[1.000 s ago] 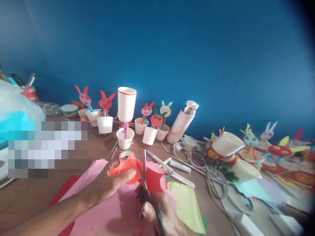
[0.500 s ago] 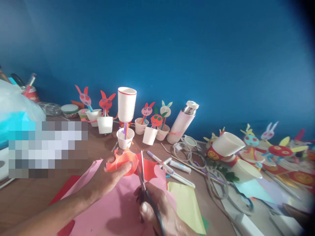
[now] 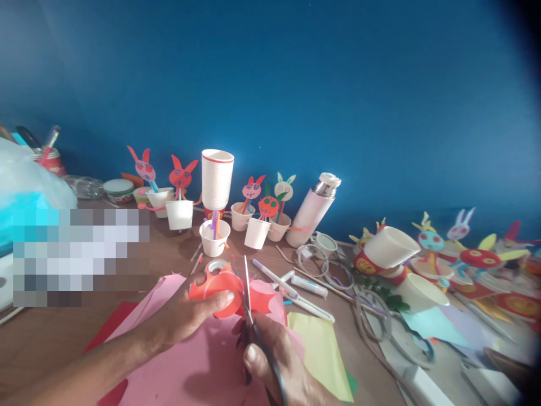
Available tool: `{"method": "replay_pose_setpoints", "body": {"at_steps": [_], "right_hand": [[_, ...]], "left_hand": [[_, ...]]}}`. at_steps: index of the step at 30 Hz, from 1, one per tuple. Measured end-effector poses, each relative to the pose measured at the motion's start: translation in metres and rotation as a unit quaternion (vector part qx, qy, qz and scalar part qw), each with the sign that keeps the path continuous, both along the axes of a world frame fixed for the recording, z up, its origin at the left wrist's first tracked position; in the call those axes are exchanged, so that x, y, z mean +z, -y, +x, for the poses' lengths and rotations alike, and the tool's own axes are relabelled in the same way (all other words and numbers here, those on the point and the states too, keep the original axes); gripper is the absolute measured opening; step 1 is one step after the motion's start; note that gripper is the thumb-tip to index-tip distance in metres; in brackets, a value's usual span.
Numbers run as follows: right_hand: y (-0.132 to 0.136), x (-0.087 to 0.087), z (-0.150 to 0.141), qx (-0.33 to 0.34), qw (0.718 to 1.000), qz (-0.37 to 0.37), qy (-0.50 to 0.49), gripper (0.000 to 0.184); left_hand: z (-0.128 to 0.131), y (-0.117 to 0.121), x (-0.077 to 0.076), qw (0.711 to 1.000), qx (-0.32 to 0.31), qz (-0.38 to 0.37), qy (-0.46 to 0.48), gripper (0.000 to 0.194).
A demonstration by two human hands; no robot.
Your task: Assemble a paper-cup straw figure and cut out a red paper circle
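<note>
My left hand pinches a piece of orange-red paper, its thumb flat on top and the fingers mostly hidden beneath. In my right hand is a pair of scissors with dark handles, its blades pointing away from me. The blades lie at the paper's right side, where a notched part of the same colour spreads out beyond them. Under both hands lies a pink sheet, with a yellow sheet to its right.
Paper cups with rabbit-faced figures stand along the blue wall, beside a tall cup stack and a leaning thermos. Markers and tape rings lie to the right. A roll of tape sits behind the paper.
The orange-red paper has shifted down and right in my left hand's grip. The scissor blades have moved closer together, and the tape roll behind now shows.
</note>
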State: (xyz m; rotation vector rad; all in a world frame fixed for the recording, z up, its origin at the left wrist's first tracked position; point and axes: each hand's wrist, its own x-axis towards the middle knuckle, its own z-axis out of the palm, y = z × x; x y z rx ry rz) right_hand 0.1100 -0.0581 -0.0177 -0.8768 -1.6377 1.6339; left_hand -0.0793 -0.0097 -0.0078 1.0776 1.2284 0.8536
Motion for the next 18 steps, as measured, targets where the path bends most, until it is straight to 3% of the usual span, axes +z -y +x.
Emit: {"method": "replay_pose_setpoints", "body": {"at_steps": [4, 11, 18], "right_hand": [[0.000, 0.008, -0.001, -0.006, 1.000, 0.014, 0.021, 0.051], [0.000, -0.009, -0.005, -0.027, 0.999, 0.037, -0.010, 0.053], [-0.001, -0.008, -0.007, -0.013, 0.998, 0.031, -0.051, 0.052]], "left_hand": [[0.002, 0.003, 0.007, 1.000, -0.021, 0.004, 0.002, 0.022], [0.004, 0.003, 0.011, 0.998, -0.054, 0.014, 0.027, 0.022], [0.005, 0.002, 0.007, 0.998, -0.059, 0.022, 0.022, 0.023]]}}
